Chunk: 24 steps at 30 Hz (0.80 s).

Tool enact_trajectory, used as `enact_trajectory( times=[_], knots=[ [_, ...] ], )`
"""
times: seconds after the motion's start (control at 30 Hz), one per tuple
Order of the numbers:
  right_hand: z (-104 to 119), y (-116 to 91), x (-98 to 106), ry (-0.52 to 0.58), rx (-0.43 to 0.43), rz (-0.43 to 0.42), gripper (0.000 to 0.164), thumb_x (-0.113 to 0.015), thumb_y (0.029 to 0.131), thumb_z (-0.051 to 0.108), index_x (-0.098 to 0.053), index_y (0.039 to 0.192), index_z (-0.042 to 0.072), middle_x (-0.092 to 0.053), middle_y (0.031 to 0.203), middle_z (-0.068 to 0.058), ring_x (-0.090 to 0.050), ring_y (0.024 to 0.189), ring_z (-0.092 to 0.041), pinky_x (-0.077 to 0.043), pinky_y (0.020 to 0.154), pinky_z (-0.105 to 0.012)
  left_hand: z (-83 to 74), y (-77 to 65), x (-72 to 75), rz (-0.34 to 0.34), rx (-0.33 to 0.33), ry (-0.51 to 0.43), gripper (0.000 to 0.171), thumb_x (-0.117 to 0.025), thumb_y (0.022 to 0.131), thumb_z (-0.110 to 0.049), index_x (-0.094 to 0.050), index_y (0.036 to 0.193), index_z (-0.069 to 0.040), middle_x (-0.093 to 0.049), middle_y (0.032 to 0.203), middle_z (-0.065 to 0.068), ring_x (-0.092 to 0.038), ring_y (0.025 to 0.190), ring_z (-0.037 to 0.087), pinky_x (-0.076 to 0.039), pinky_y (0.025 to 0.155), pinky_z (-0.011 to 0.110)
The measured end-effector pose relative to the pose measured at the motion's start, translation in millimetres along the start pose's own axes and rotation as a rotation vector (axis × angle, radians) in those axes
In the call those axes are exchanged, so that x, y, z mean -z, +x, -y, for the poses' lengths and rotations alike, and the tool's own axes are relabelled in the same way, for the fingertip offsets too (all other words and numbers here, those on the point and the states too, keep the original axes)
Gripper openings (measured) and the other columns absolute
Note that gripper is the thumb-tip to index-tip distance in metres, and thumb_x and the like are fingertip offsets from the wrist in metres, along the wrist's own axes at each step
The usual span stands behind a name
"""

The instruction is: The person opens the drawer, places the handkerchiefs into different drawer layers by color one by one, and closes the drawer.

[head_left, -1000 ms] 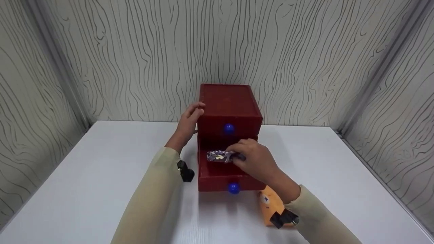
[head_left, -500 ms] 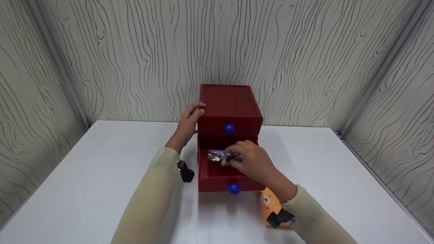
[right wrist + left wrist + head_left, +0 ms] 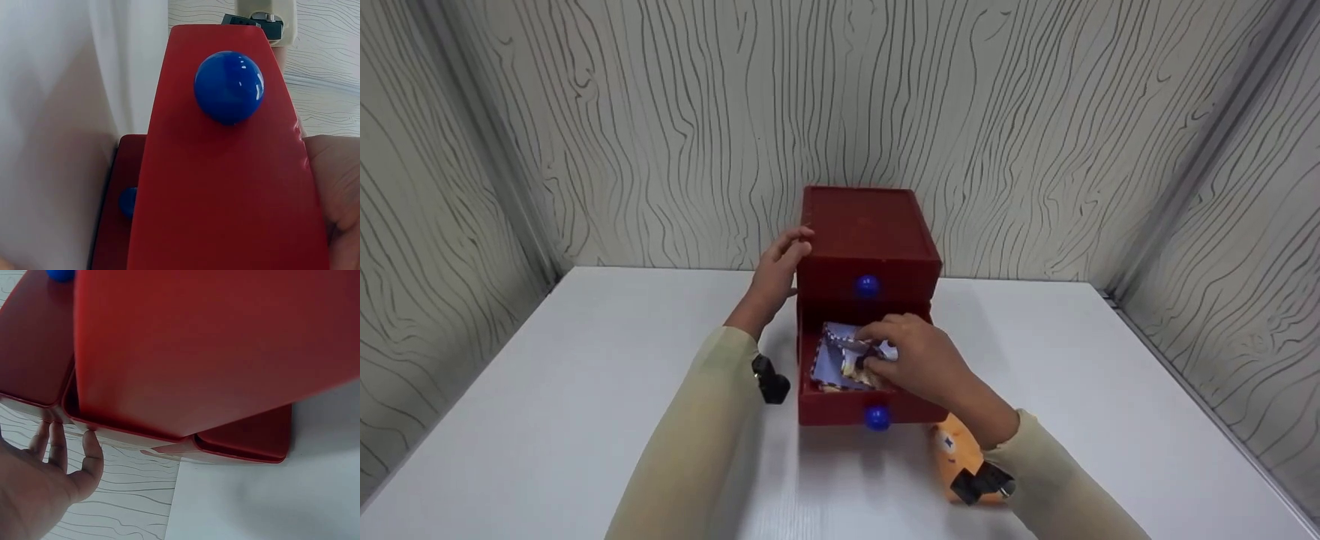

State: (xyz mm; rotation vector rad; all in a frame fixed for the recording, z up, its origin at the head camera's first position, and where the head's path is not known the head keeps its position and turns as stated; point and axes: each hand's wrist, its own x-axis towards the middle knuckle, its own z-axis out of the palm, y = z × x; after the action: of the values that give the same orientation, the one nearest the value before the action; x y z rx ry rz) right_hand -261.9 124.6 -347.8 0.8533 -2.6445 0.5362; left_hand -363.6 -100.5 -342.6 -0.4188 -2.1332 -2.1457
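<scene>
A dark red drawer cabinet [image 3: 866, 221] stands on the table, its middle drawer [image 3: 840, 407] pulled out toward me. My left hand [image 3: 775, 274] rests against the cabinet's left side, fingertips at the top edge. In the left wrist view, its fingers [image 3: 91, 453] touch the side wall. My right hand [image 3: 926, 356] reaches into the drawer and pinches a light-blue, cloth-like piece [image 3: 830, 365] with a dark-and-white checked edge. Part of that piece lies on the drawer floor, and a folded part rises to my fingertips. The right wrist view shows the drawer front with its blue knob [image 3: 229, 88]; the piece is hidden there.
An orange object [image 3: 952, 457] with a white-and-blue mark lies on the white table [image 3: 607, 375], partly under my right forearm. Another blue knob [image 3: 867, 286] is on the shut top drawer. A wood-grain-patterned wall [image 3: 682, 135] stands behind the cabinet.
The light-blue piece was bunched, shiny and held above the drawer floor; now it is lower and partly spread inside the drawer. My right hand has shifted slightly; my left hand stays put.
</scene>
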Motion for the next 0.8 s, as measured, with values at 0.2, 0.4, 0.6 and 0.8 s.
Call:
enact_trajectory(
  times=[0.2, 0.4, 0.6, 0.8],
  knots=[
    [-1, -4, 3, -0.007, 0.026, 0.003, 0.023, -0.076, 0.082, 0.033, -0.072, 0.104, 0.025, -0.068, 0.092, 0.008, -0.060, 0.087, -0.011, -0.054, 0.075, -0.030, 0.7, -0.5, 0.3, 0.004, -0.003, 0.004, 0.032, -0.045, 0.101, -0.033, -0.051, 0.130, -0.021, -0.035, 0.151, -0.002, -0.034, 0.140, 0.022, -0.038, 0.100, 0.064],
    [0, -6, 6, 0.022, 0.024, -0.003, 0.023, -0.073, 0.085, 0.035, -0.071, 0.105, 0.025, -0.068, 0.093, 0.005, -0.061, 0.087, -0.014, -0.053, 0.073, -0.029, -3.1, -2.0, 0.1, 0.019, -0.002, -0.036, 0.032, -0.044, 0.102, -0.030, -0.050, 0.131, -0.018, -0.033, 0.153, -0.002, -0.032, 0.141, 0.023, -0.038, 0.101, 0.063],
    [4, -10, 9, 0.047, 0.030, -0.019, 0.022, -0.070, 0.088, 0.033, -0.071, 0.107, 0.023, -0.068, 0.097, 0.002, -0.063, 0.090, -0.016, -0.056, 0.077, -0.032, 1.2, 0.5, -0.3, 0.009, -0.004, -0.035, 0.031, -0.044, 0.102, -0.030, -0.051, 0.130, -0.020, -0.034, 0.152, -0.003, -0.034, 0.140, 0.023, -0.038, 0.101, 0.063],
    [8, -18, 13, 0.056, 0.047, -0.040, 0.021, -0.069, 0.089, 0.029, -0.070, 0.109, 0.023, -0.067, 0.099, 0.003, -0.061, 0.087, -0.014, -0.056, 0.076, -0.032, 2.0, 0.6, 0.3, 0.013, -0.006, -0.017, 0.032, -0.044, 0.101, -0.032, -0.051, 0.130, -0.020, -0.035, 0.151, -0.003, -0.034, 0.139, 0.021, -0.038, 0.101, 0.064]
  ],
)
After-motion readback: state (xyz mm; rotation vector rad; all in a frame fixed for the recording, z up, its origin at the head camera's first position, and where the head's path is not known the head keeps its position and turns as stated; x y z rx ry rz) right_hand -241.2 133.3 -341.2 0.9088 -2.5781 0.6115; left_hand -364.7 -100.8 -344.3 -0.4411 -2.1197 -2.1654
